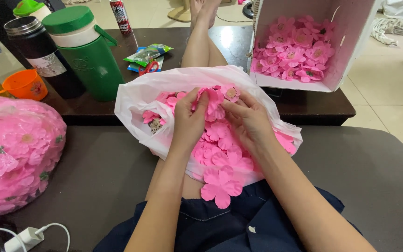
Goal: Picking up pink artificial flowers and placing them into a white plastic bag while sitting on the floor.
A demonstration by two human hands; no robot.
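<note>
Head view: I see both hands over the white plastic bag point(136, 100) on the lap, which I take as landmark. Left hand point(190, 119) is inside the bag's mouth, fingers pinched on a pink fabric flower point(213, 100). Right hand point(248, 121) is just beside it, fingers curled onto the same flower from the other side. Loose pink petals point(225, 154) fill the bag, and one petal piece point(221, 186) spills out at its near edge onto the dark shorts point(257, 224).

Beyond the bag, to its right: a white cardboard box point(350, 37) tipped on its side, with finished pink flowers point(295, 53) inside. Beyond it, to its left: green thermos jug point(87, 51), black flask point(36, 51), orange cup point(24, 84). Far left of the bag: clear sack of pink flowers point(15, 154). White charger point(24, 238) at the near left.
</note>
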